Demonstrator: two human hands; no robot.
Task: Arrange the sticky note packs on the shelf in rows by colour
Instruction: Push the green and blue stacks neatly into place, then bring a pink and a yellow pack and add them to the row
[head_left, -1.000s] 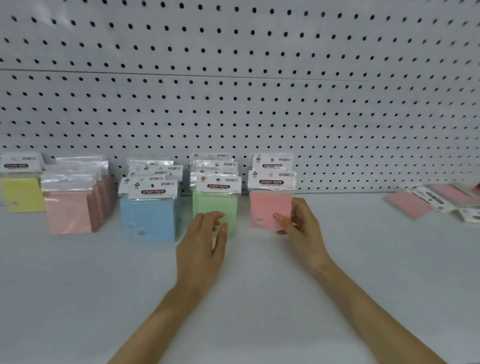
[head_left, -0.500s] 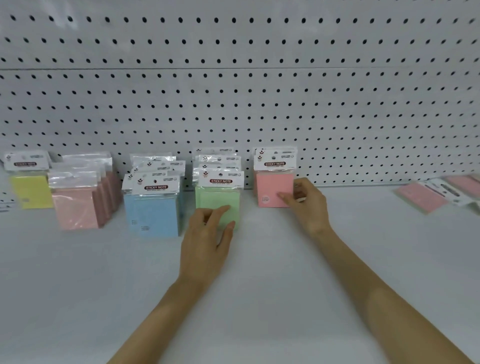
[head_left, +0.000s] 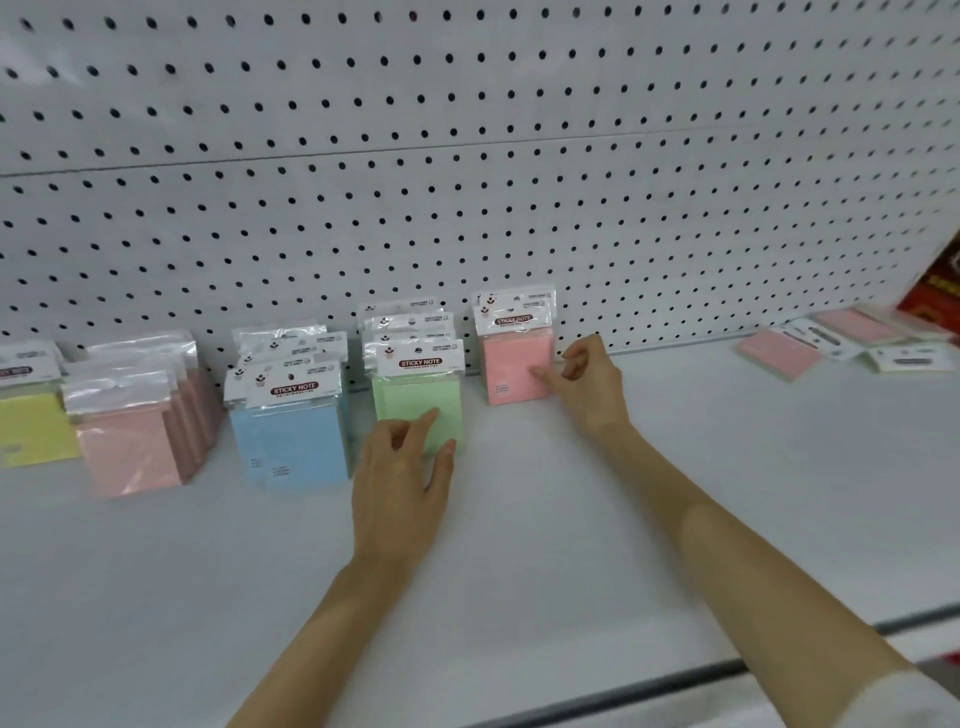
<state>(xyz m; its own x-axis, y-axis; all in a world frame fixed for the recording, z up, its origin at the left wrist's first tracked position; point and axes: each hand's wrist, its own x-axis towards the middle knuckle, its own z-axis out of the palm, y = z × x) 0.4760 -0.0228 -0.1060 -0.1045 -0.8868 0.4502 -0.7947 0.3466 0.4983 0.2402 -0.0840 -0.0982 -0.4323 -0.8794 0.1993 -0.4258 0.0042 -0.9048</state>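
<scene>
Left hand (head_left: 400, 483): fingers loose, tips touching square green cellophane-wrapped sticky note pack (head_left: 415, 410) at 12 o'clock | Right hand (head_left: 589, 387): pinching square pink pack (head_left: 511, 371), 9 o'clock

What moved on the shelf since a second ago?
The right hand slid the pink pack back towards the pegboard, still holding its edge. The left hand stayed touching the front green pack. The blue packs and the rest kept their places.
</scene>
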